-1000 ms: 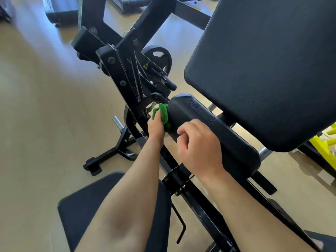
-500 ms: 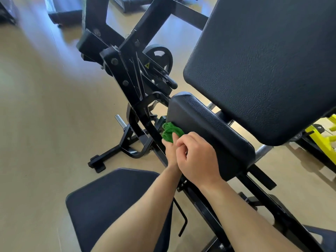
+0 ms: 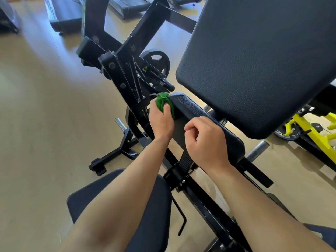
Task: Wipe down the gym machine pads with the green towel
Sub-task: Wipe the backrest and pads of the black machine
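Note:
A narrow black arm pad runs diagonally across the middle of the machine. My left hand grips the bunched green towel and presses it against the pad's left end. Just to the right, my right hand hovers with its fingers curled and nothing in it, over the near side of the same pad. A large black chest pad looms above on the right. The black seat pad lies below, partly hidden under my left forearm.
The machine's black steel frame with a weight plate stands behind the towel. Its base foot sits on the tan floor. A yellow machine is at the right edge. Treadmills line the back.
My left hand has carried the towel from the pad's lower left side back up to its top left end. My right hand has drawn away from the left hand, toward the right.

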{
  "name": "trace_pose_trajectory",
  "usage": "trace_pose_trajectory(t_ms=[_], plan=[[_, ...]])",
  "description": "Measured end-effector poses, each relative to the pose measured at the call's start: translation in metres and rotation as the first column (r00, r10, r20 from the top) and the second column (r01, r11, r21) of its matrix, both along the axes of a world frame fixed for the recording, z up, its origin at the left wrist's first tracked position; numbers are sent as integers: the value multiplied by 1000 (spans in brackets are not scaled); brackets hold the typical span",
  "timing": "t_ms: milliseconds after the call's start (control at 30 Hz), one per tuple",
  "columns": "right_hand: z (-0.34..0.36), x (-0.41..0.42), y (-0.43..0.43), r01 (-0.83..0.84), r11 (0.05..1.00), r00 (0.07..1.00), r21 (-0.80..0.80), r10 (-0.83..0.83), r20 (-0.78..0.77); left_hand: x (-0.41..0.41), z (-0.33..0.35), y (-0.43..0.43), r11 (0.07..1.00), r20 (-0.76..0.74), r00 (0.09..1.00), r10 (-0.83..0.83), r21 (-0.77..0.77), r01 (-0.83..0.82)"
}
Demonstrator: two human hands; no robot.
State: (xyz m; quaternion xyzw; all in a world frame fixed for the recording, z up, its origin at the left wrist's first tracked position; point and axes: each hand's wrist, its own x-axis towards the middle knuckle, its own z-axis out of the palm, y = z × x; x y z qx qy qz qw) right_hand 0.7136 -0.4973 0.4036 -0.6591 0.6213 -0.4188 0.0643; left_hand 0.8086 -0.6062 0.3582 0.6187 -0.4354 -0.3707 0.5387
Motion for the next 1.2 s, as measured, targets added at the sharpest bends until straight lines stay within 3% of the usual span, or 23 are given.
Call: trace_pose_trajectory(t_ms=[100,167,233,300,433,567,667,867,933,967,1067,1200], plan=[[0,-2,6,20,1000,1000,9,-20,13,-2,17,1,964,211,969,-131,-202,175],[0,-2,10,31,999,999,14,-31,17,-9,24,6,898,441,879,-181,-290,330],[2,-3,12,48,999,998,18,-49,27,-10,25,4,866,554,815,-169,-311,391],[5,-3,14,57,998,998,13,-57,37,-5,27,-5,879,568,801,-190,-264,396],[10,-7,19,64,998,997,-2,-64,47,-5,38,-23,965,418,894,-163,-122,233],[12,-11,27,88,996,994,-4,-87,66,4,25,-34,993,10,997,-74,90,73],[6,-11,34,105,994,990,-1,-104,95,17,-14,-35,961,-317,948,30,271,60],[-29,-2,48,83,992,984,100,-97,150,7,-81,3,892,-567,804,180,438,110],[-33,2,51,62,991,985,121,-80,155,-6,-84,20,896,-579,788,208,436,84],[-33,3,51,58,990,986,131,-77,148,-13,-78,34,902,-535,824,188,426,70],[-34,0,56,82,983,988,167,-102,114,-29,-58,78,912,-270,960,72,408,46],[-32,-5,72,227,957,960,181,-251,125,-42,-37,147,901,-127,961,-245,337,274]])
